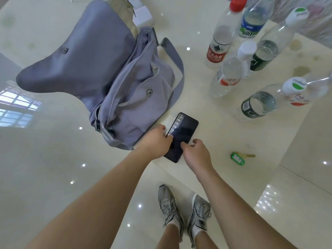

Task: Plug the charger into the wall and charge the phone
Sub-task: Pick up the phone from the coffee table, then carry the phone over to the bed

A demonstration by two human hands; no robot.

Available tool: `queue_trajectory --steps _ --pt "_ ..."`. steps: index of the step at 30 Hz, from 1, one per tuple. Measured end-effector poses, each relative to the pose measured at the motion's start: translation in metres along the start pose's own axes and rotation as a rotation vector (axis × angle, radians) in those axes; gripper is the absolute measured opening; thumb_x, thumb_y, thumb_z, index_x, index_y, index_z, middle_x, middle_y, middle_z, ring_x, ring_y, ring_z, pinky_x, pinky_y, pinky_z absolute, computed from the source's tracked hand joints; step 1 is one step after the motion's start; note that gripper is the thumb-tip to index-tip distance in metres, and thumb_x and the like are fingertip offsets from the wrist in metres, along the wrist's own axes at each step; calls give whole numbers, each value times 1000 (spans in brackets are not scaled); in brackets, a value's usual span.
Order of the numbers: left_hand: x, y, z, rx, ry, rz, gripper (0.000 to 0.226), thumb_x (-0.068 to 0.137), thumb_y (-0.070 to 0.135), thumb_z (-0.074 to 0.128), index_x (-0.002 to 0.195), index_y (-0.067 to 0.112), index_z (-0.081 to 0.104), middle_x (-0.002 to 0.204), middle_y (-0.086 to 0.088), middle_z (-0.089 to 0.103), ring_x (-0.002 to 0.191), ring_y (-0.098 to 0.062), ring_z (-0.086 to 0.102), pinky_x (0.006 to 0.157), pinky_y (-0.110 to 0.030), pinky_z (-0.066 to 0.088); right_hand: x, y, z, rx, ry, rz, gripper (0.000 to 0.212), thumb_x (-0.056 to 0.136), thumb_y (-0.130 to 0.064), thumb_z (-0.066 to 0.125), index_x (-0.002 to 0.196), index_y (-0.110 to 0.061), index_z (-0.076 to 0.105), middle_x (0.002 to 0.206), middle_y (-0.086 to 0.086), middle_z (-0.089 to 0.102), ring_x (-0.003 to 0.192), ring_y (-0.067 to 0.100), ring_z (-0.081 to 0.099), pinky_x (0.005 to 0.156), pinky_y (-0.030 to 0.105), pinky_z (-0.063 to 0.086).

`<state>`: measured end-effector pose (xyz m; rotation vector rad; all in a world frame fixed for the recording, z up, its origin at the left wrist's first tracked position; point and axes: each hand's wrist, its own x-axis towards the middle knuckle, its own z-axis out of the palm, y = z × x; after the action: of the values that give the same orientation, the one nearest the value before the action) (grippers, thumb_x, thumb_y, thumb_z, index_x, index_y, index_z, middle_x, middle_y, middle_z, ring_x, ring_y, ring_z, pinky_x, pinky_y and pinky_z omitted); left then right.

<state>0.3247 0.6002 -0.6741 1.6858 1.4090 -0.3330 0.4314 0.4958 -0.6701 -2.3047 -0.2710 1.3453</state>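
Two grips — left hand, right hand | phone between, touching both

The person has bare forearms, no sleeves visible, and wears worn grey lace-up sneakers with short white socks.

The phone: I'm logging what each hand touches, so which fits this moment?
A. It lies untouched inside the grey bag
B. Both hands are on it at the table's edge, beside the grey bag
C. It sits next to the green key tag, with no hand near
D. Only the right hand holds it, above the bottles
B: the left hand and the right hand both touch the phone, which lies on the table just right of the grey bag.
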Motion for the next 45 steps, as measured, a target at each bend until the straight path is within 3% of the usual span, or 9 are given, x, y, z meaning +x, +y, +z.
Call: queue_trajectory --steps 4,7,10,14,17,25,30,38,45 --pt "10 0 2 -130 -7 -51 24 91 32 63 111 26 51 78 12 57 78 -18 60 82 -36 54 5 1 2 59 -15 4 46 91 -31 58 132 -11 51 90 -7 62 91 24 61 77 35 47" --pt "10 5 0 -268 -5 -111 10 90 25 59 82 26 52 68 0 51 70 -24 46 69 -35 44 7 1 1 173 -36 46 18 87 -29 56 99 -16 56 92 3 67 92 31 67 86 50 56" --pt "13 4 -1 -387 -53 -152 36 88 19 52 53 20 43 57 -1 40 66 -23 34 64 -36 31 8 1 2 280 -35 75 4 82 -25 54 80 -22 55 104 15 71 100 39 67 90 61 54" --pt "13 3 0 -430 -89 -162 17 87 9 52 72 14 55 73 -11 41 71 -23 35 66 -38 30 6 4 7 353 -37 65 13 82 -14 61 83 -26 57 91 3 69 96 34 69 89 58 56" --pt "15 -2 3 -423 -71 -155 19 85 2 57 74 15 66 71 -9 51 67 -22 44 64 -35 39 9 10 10 389 -46 80 22 82 -5 65 95 -22 57 99 -1 66 96 30 69 87 54 58" --pt "10 -11 5 -598 -23 -232 18 87 3 63 83 20 70 78 -13 69 69 -27 61 77 -46 60 7 16 1 436 -46 62 25 90 -1 60 103 -23 57 102 -1 67 88 23 71 47 21 53" --pt "-4 -10 3 -683 -24 -252 17 91 1 60 94 15 70 92 -18 77 76 -25 70 72 -40 64 1 15 -11 397 -43 1 25 92 -4 55 97 -27 61 100 0 68 87 22 71 48 21 53" --pt "-44 0 -17 -835 -95 -230 16 91 3 63 98 15 70 85 -2 77 75 -17 74 59 -30 57 -16 1 -41 303 -76 -80 24 92 -7 59 97 -30 64 97 0 72 90 24 71 73 42 63" --pt "-82 15 -40 -922 -109 -176 15 90 4 62 100 14 69 85 -5 76 77 -19 73 58 -27 57 -50 -20 -66 323 -124 -128 22 93 -2 58 99 -22 66 98 7 74 90 26 73 68 40 64"
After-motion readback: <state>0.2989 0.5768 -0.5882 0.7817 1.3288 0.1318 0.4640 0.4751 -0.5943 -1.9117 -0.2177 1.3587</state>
